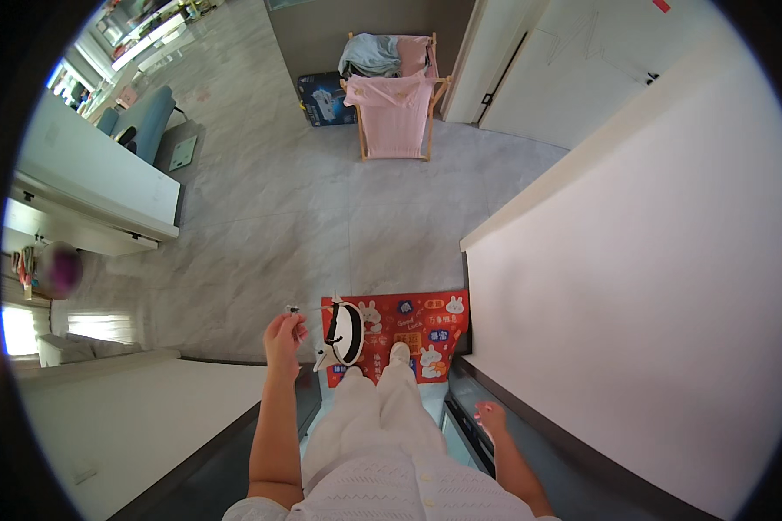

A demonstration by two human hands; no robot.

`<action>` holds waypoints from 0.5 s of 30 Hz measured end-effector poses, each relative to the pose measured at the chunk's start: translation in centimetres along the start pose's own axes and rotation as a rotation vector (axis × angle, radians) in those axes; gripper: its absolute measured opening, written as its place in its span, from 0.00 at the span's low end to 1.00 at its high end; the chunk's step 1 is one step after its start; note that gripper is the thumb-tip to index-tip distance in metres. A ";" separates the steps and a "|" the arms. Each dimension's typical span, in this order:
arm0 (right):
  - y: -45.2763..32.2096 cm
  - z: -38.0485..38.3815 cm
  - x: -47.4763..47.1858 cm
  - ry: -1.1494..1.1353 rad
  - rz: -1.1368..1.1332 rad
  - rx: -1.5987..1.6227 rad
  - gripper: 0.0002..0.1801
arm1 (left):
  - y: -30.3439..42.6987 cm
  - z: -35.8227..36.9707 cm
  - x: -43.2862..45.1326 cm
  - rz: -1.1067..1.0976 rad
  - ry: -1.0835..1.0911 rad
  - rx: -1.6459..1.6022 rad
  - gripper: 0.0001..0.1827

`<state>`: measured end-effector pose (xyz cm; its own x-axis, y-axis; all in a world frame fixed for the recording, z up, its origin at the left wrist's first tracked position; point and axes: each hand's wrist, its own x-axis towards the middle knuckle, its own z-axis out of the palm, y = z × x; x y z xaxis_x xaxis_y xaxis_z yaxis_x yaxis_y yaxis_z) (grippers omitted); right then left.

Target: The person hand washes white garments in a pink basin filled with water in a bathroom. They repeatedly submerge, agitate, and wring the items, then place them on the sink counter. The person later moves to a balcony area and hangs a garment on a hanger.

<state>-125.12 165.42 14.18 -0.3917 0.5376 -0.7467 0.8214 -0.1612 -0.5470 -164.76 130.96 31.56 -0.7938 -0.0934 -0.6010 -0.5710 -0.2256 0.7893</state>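
My left hand (285,335) is raised at the left of my body, fingers pinched on a small white-and-dark end piece (292,310). A thin cord runs from there toward a white item with a black band (348,333), perhaps a sun visor or small bag, which hangs over the doormat. My right hand (491,417) is low at the right, fingers curled, beside a dark door frame, and no object shows in it. Below me lies a red doormat (391,316) with white rabbits and writing; my shoes are at its near edge.
White walls (625,247) close in on the right and lower left. Ahead on grey floor tiles stand a pink fabric laundry hamper (391,124) on a wooden frame and a dark blue box (329,104). A blue sofa (150,120) and a flat scale (183,153) are at upper left.
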 end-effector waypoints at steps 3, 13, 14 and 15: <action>1.6 0.0 0.4 0.002 0.152 0.004 0.09 | 1.4 1.5 1.2 0.035 -0.049 -0.014 0.06; -6.8 5.2 0.3 0.143 0.135 -0.036 0.07 | 4.7 -3.2 12.1 0.052 -0.085 0.099 0.06; -8.9 6.1 -0.3 0.093 0.093 -0.046 0.09 | 5.7 -3.7 13.1 0.066 -0.085 0.104 0.06; -10.5 7.0 0.0 0.052 0.041 -0.101 0.10 | 6.5 -4.0 14.1 0.080 -0.082 0.109 0.06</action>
<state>-136.69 161.34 17.28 -0.3370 0.5745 -0.7459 0.8751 -0.1011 -0.4732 -178.83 124.25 27.74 -0.8495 -0.0260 -0.5269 -0.5212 -0.1139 0.8458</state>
